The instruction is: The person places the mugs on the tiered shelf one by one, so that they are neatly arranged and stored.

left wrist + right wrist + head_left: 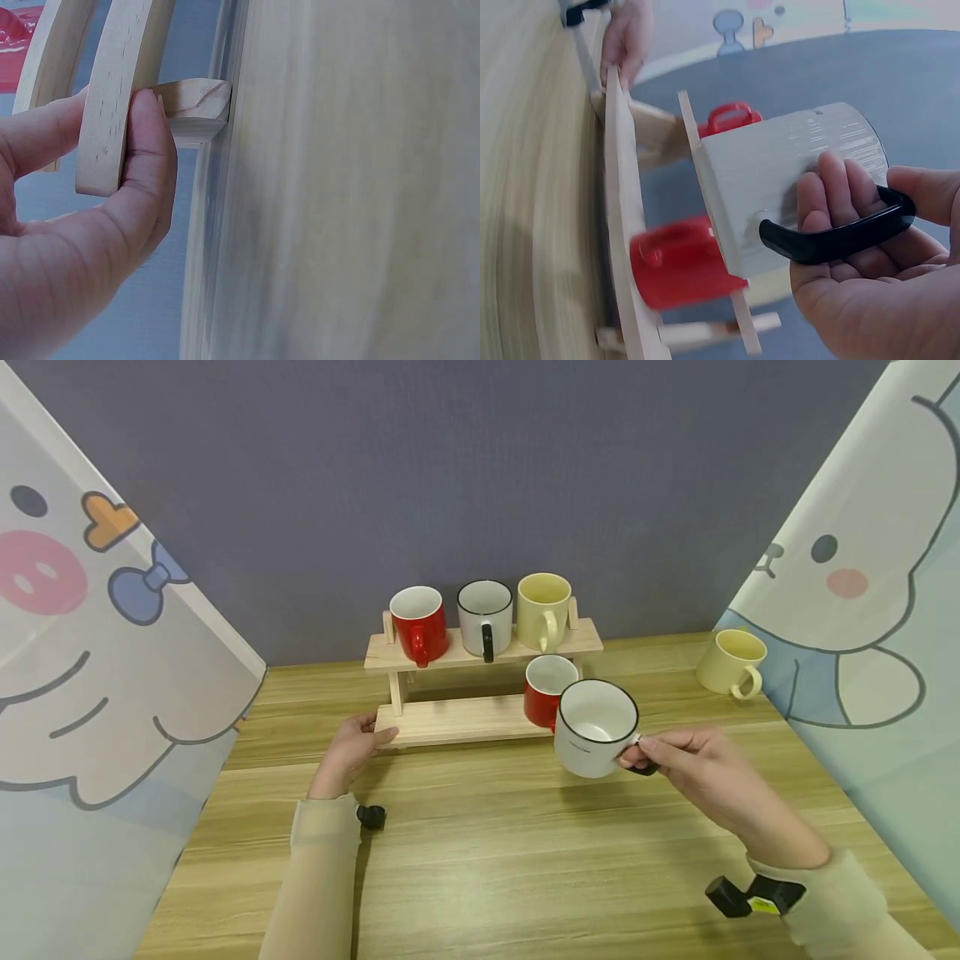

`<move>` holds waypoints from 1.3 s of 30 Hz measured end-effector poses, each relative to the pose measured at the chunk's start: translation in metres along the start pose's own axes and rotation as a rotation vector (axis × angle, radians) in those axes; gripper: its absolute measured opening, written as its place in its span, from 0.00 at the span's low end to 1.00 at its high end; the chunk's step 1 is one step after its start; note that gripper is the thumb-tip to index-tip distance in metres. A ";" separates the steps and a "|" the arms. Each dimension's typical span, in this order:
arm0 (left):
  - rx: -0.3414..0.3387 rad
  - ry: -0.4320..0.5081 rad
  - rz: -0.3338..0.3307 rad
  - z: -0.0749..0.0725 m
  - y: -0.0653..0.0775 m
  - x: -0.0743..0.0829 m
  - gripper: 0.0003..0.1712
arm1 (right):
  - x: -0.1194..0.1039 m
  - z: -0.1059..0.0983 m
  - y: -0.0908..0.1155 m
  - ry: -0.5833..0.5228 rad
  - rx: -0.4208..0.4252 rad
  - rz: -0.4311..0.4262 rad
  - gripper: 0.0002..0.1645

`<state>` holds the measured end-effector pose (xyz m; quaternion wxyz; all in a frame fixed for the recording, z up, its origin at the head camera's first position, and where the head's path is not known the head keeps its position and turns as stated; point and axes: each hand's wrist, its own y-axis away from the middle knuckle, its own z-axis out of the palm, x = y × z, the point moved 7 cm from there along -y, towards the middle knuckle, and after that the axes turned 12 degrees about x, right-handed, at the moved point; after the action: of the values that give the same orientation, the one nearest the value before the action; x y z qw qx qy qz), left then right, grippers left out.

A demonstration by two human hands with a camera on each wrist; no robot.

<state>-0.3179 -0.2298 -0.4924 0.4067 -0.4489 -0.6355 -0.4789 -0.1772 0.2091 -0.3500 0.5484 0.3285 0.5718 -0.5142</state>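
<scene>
My right hand [701,768] grips the black handle [840,238] of a white mug [596,731] with a black rim. That mug is held up in front of the right end of a two-tier wooden rack [457,720]. Behind it, on the lower shelf, a red mug [550,689] stands partly hidden. With thumb and fingers my left hand [348,752] pinches the left end of the lower shelf, and the left wrist view shows the board [112,97] between them. Along the upper shelf stand a red mug [418,625], a white mug [480,618] and a yellow mug [543,610].
Another yellow mug [731,662] stands on the wooden table [480,868] at the far right. A dark grey panel [480,468] rises behind the rack, and cartoon-printed panels [97,635] flank the table.
</scene>
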 end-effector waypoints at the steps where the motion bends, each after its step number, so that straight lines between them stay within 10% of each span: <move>1: 0.001 0.006 -0.002 0.000 0.000 0.000 0.41 | 0.001 0.004 -0.001 -0.003 -0.006 0.013 0.17; 18: -0.015 -0.005 -0.010 0.000 0.000 0.002 0.43 | 0.048 0.075 -0.029 -0.009 0.068 0.191 0.16; 39: 0.000 -0.031 -0.005 -0.001 0.001 0.001 0.41 | 0.111 0.110 -0.078 0.108 0.562 0.208 0.11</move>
<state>-0.3167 -0.2302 -0.4909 0.3953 -0.4546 -0.6429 -0.4731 -0.2392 0.0643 -0.4255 0.4545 0.5512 0.3988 -0.5750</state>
